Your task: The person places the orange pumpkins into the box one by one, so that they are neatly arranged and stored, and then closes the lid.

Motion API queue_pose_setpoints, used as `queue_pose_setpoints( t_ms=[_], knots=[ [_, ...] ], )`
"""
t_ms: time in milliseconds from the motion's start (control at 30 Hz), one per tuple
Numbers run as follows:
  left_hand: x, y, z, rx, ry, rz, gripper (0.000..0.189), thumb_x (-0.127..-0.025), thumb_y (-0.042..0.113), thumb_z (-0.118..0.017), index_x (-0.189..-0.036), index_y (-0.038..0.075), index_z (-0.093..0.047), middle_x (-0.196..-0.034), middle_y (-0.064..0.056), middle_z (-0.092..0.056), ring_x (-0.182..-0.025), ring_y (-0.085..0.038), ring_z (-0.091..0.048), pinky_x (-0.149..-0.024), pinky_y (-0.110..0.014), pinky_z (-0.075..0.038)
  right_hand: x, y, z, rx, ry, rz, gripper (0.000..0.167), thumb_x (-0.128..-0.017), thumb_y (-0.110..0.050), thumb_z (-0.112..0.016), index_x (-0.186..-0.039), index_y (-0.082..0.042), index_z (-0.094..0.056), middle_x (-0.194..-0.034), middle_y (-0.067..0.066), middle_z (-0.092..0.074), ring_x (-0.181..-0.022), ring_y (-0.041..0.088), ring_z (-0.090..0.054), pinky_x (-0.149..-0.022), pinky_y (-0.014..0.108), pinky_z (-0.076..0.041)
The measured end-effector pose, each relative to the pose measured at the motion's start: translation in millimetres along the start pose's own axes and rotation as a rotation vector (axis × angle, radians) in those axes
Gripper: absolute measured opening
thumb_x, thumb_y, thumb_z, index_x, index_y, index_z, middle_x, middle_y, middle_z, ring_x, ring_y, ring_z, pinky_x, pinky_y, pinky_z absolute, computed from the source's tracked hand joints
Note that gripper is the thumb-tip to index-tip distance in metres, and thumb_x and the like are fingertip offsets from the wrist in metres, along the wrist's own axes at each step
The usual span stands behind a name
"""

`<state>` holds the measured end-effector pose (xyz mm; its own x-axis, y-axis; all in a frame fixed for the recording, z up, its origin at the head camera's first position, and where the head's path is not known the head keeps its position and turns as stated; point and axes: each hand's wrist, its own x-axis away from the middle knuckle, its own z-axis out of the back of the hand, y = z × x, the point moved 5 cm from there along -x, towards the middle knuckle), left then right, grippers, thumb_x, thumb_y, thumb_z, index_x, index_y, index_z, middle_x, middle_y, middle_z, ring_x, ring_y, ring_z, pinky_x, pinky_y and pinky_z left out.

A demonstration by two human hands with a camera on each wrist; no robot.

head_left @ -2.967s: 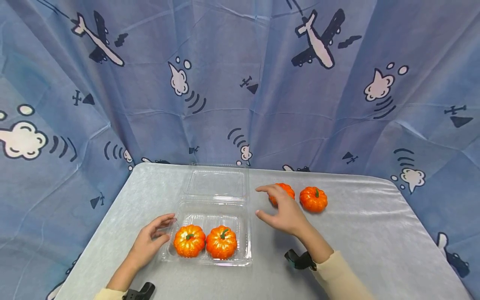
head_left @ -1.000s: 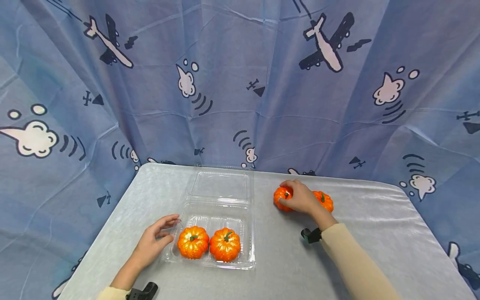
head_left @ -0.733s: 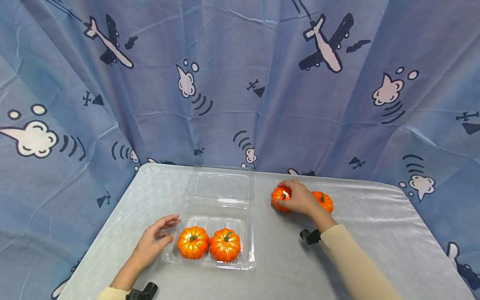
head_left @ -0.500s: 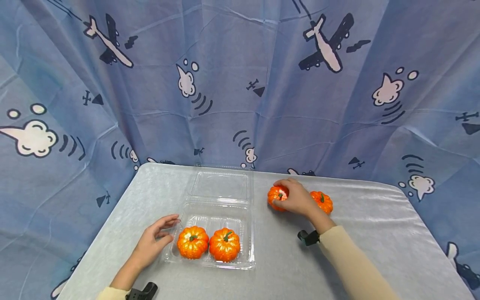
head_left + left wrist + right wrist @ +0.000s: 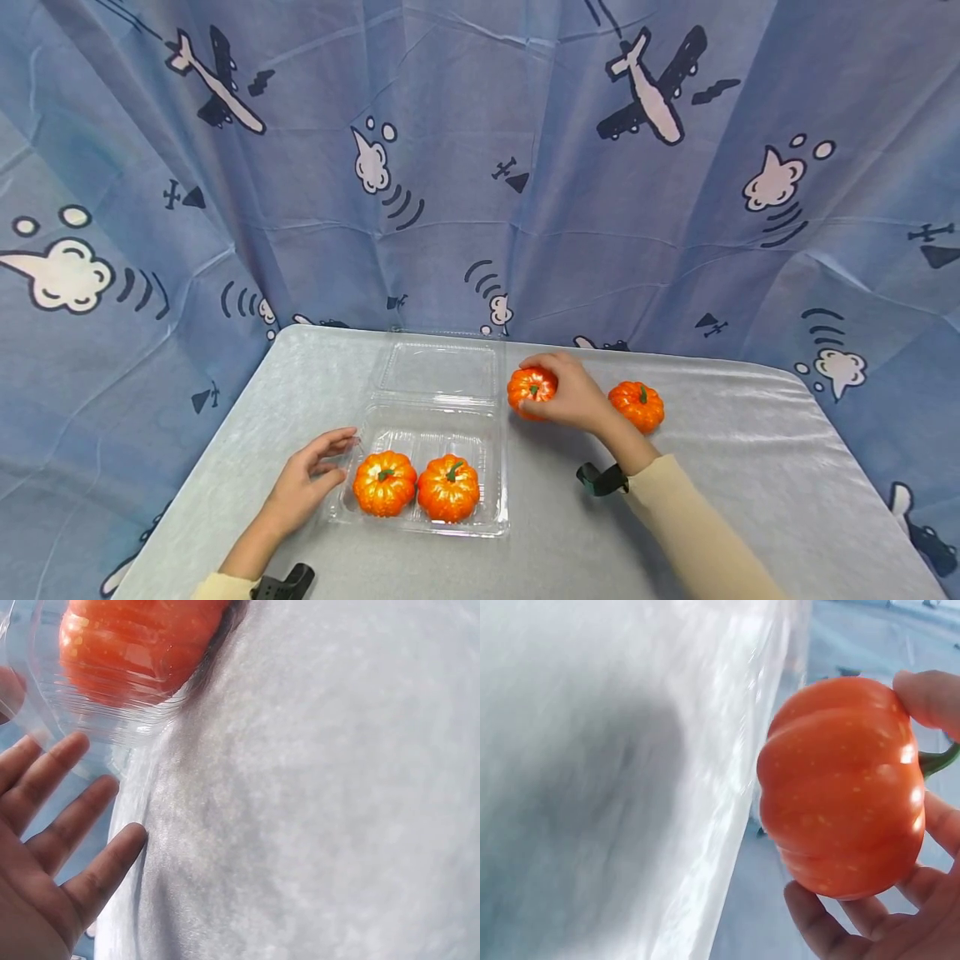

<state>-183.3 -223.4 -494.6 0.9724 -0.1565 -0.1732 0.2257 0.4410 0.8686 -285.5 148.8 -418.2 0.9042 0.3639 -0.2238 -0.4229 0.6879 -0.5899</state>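
My right hand (image 5: pixel 573 398) grips a small orange pumpkin (image 5: pixel 840 787) with a green stem, thumb on one side and fingers on the other. In the right wrist view the pumpkin is above the table. Two more pumpkins sit side by side in the front of a clear plastic clamshell box (image 5: pixel 491 433): a left one (image 5: pixel 385 485) and a right one (image 5: pixel 448 490). My left hand (image 5: pixel 300 483) is at the box's left rim, its fingers spread and fairly straight in the left wrist view, fingertips right by the plastic wall.
Another orange pumpkin (image 5: pixel 637 407) rests on the table to the right of my right hand. The box's lid (image 5: pixel 441 368) lies folded back, flat behind the base. A pale grey cloth covers the table (image 5: pixel 720 483); a blue curtain (image 5: pixel 420 167) with printed airplanes hangs behind it.
My right hand has reached the nearer of the two loose pumpkins, taken hold of it and carried it left toward the box. The left hand stays at the rim.
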Motion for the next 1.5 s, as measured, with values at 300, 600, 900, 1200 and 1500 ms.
queue_pose_setpoints(
  t_ms=[300,600,900,1200,1500],
  knots=[
    [-0.3,-0.2,-0.5,0.008,-0.001,-0.015,0.052,-0.084,-0.004,-0.063,-0.134,0.008,-0.054,-0.129,-0.013,-0.062,-0.113,-0.016,-0.059,-0.084,-0.028,-0.053,-6.8,-33.6,-14.5,-0.075,-0.041,0.029,0.058,-0.066,-0.025,-0.083,-0.119,-0.012,-0.063,-0.12,0.009,-0.059,-0.106,0.028,-0.054,-0.087,0.044,-0.052],
    [-0.9,0.2,0.9,0.002,0.005,-0.024,0.052,-0.084,-0.005,-0.062,-0.133,0.007,-0.054,-0.128,-0.014,-0.062,-0.112,-0.011,-0.059,-0.083,-0.027,-0.053,-17.8,-66.6,-30.3,-0.079,-0.11,0.12,0.055,-0.066,-0.027,-0.084,-0.117,-0.022,-0.064,-0.116,0.003,-0.059,-0.105,0.022,-0.052,-0.084,0.037,-0.051],
    [-0.3,2.2,1.0,0.006,0.006,-0.047,0.052,-0.083,-0.005,-0.063,-0.133,0.004,-0.054,-0.127,-0.017,-0.063,-0.11,-0.005,-0.058,-0.082,-0.027,-0.053,-31.6,-93.8,-50.6,-0.049,-0.223,0.217,0.057,-0.067,-0.028,-0.084,-0.119,-0.023,-0.063,-0.118,0.001,-0.057,-0.105,0.018,-0.051,-0.084,0.032,-0.05],
    [-0.5,2.2,-0.3,0.012,-0.002,-0.039,0.051,-0.083,-0.005,-0.062,-0.133,0.004,-0.054,-0.127,-0.016,-0.063,-0.112,-0.012,-0.06,-0.082,-0.027,-0.053,-40.9,-116.5,-69.9,0.015,-0.357,0.283,0.058,-0.068,-0.027,-0.083,-0.122,-0.022,-0.062,-0.117,0.0,-0.057,-0.104,0.017,-0.051,-0.084,0.03,-0.049],
    [-0.5,1.3,-0.3,0.019,-0.014,-0.006,0.051,-0.085,-0.003,-0.062,-0.134,0.006,-0.053,-0.128,-0.013,-0.063,-0.113,-0.022,-0.06,-0.082,-0.027,-0.053,-45.5,-132.6,-96.4,0.132,-0.453,0.359,0.07,-0.067,-0.03,-0.085,-0.129,-0.018,-0.056,-0.124,-0.001,-0.057,-0.112,0.02,-0.047,-0.092,0.031,-0.046]
  ],
)
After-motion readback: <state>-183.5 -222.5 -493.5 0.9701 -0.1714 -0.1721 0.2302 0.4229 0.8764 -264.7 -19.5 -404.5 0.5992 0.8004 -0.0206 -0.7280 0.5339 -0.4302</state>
